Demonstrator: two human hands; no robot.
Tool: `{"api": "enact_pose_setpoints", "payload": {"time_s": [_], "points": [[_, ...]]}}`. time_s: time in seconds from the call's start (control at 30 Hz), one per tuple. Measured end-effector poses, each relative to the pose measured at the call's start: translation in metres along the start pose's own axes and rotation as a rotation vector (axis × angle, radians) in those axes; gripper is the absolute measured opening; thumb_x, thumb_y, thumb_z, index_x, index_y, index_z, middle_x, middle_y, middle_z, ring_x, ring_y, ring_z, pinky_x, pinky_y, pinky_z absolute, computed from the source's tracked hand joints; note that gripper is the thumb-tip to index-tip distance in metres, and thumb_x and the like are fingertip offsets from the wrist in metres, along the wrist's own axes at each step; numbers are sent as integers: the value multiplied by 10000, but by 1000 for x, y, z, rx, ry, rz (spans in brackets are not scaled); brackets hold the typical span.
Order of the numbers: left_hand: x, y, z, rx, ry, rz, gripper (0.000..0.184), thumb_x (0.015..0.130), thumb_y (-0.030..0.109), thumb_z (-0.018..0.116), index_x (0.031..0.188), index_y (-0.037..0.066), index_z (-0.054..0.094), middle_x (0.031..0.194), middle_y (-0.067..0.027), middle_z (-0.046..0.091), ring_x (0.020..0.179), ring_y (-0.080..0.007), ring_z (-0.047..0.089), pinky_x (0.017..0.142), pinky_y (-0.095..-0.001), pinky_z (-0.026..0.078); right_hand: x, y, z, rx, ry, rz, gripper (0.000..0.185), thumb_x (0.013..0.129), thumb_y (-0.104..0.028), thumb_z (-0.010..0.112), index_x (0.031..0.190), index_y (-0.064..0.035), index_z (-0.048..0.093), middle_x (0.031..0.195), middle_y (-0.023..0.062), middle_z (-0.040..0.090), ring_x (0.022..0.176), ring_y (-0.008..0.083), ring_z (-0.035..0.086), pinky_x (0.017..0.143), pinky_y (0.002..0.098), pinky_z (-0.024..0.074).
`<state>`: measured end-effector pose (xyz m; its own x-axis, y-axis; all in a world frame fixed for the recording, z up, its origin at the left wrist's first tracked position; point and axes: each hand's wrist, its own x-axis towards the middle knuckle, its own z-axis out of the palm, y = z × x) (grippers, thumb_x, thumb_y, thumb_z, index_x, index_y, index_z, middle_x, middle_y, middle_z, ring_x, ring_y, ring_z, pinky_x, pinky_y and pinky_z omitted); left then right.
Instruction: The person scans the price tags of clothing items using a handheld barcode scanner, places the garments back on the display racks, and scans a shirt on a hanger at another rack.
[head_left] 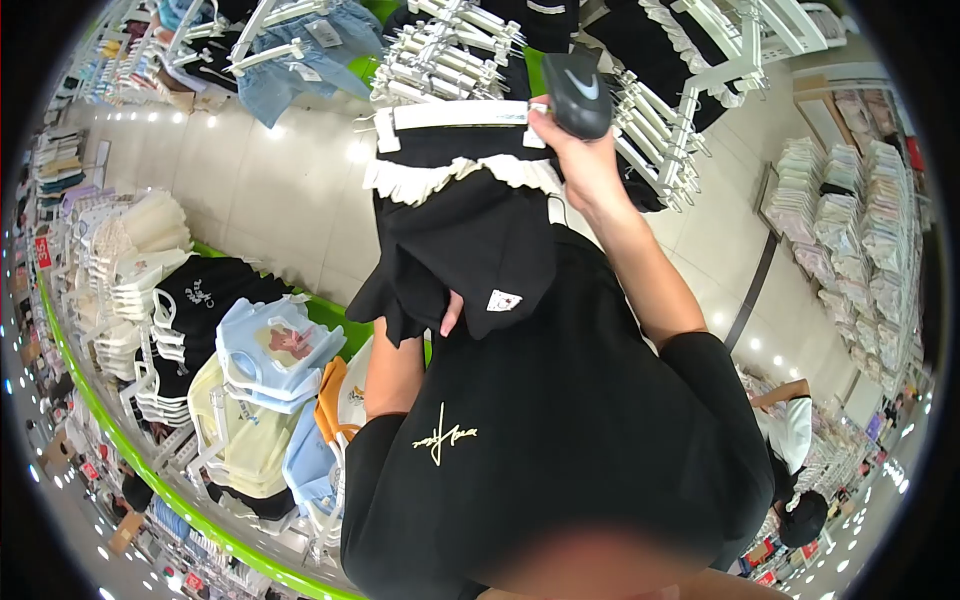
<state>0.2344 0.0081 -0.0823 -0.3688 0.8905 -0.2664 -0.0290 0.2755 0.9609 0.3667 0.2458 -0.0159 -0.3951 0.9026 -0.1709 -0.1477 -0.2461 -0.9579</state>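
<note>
The left hand [452,313] shows only fingertips below the black garment [455,240], its grip hidden by cloth; the right hand [585,168] closes on one end of the garment's white hanger [460,115]; beyond, more hangers [440,60] crowd a rack [715,75]

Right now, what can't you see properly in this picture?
All in the head view:
Left hand: mostly hidden behind the black cloth garment with white ruffled trim.
Right hand: fingers partly hidden by the rounded black object with a grey curved mark.
Tiny picture on the white square patch: too small to be sure.
Writing on the white plastic clip hanger: too small to read.
</note>
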Motion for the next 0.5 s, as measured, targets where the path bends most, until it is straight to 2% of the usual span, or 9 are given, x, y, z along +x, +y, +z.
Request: {"api": "enact_pose_setpoints", "payload": {"time_s": [0.13, 0.27, 0.5], "points": [[-27, -10, -3, 4, 45, -82, 433, 1020, 171, 555, 1382, -30, 428, 1306, -180, 524, 1159, -265, 541, 996, -343, 426, -6, 9, 7, 53, -8, 11, 229, 877, 3, 783, 1093, -30, 715, 932, -12, 662, 887, 74, 603, 829, 256, 494], [-48, -19, -4, 6, 51, -147, 411, 1021, 172, 551, 1359, -35, 443, 1276, -184, 535, 1129, -267, 551, 974, -343, 436, -12, 13, 16, 91, 22, 36, 265, 866, 14, 791, 1111, -35, 704, 1026, 18, 708, 921, 93, 628, 812, 275, 512], [-81, -30, -29, 40, 50, -223, 375, 1022, 174, 544, 1320, -43, 470, 1223, -191, 554, 1078, -271, 569, 936, -344, 453, -26, 23, 28, 48, 50, 65, 276, 868, -10, 799, 1126, -33, 705, 1048, 29, 723, 966, 104, 651, 857, 284, 514]]}}
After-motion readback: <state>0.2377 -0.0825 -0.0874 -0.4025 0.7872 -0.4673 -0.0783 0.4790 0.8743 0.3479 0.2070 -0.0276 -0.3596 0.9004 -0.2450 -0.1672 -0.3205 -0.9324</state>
